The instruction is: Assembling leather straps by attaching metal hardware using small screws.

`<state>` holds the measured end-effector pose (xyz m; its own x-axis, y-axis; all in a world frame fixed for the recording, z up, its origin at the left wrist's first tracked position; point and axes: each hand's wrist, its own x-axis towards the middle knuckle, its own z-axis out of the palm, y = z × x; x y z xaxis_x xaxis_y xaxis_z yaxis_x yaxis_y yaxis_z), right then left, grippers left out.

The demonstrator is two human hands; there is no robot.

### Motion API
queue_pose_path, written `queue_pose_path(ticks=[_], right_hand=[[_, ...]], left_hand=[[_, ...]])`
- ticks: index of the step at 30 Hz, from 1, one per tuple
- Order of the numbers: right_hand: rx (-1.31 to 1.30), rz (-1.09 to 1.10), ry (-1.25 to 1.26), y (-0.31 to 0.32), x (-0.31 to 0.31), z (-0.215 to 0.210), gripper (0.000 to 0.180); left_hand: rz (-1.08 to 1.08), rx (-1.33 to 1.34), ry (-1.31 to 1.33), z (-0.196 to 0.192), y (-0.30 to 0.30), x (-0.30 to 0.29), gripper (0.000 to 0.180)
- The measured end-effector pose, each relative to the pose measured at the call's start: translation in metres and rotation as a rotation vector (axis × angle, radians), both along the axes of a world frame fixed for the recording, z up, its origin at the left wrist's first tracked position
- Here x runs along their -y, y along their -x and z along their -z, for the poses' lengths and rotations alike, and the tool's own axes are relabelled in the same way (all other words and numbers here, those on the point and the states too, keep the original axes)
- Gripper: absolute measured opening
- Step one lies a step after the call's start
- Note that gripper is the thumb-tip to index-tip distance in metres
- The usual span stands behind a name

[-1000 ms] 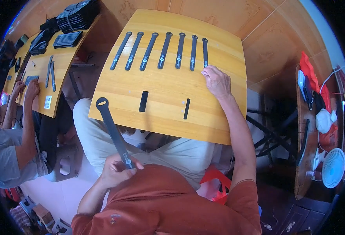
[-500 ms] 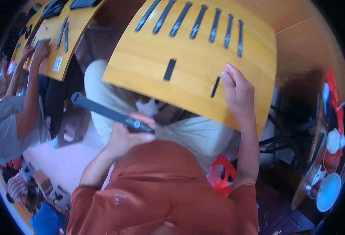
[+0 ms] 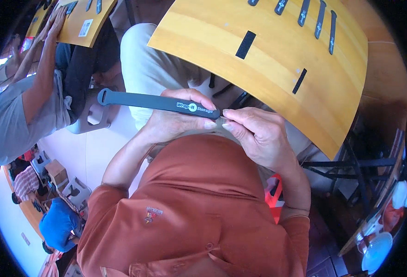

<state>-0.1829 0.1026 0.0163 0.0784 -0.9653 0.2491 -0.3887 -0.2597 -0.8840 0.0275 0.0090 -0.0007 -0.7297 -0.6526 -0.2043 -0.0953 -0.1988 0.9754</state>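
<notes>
Left hand clamped the dark strap mid-length, held level over the lap below the counter; right hand pinched its end. That fingertip pinch looked slight, so the end could slip free.

The strap is dark grey with small white lettering near one end. The desk is yellow-orange wood with a faint lengthwise grain; the straps lying on it are dark grey to black, as are two short black strips. The person's shirt is plain rust-orange.
</notes>
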Motion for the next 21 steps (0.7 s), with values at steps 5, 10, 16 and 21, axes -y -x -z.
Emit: queue_pose_path(ticks=[5, 10, 16, 21], right_hand=[[-0.024, -0.031, -0.021, -0.005, 0.001, 0.001, 0.017], [-0.035, -0.032, 0.001, -0.008, 0.005, 0.003, 0.016], [-0.148, -0.045, 0.081, -0.007, 0.004, 0.008, 0.017], [-0.379, 0.017, 0.142, -0.011, 0.0, 0.01, 0.019]], left_hand=[[0.008, 0.013, -0.003, -0.001, -0.004, 0.001, 0.024], [-0.012, 0.056, -0.008, -0.004, -0.004, 0.002, 0.024], [0.01, 0.066, 0.024, -0.005, -0.005, 0.001, 0.022], [-0.005, 0.06, 0.048, -0.002, -0.004, 0.0, 0.02]])
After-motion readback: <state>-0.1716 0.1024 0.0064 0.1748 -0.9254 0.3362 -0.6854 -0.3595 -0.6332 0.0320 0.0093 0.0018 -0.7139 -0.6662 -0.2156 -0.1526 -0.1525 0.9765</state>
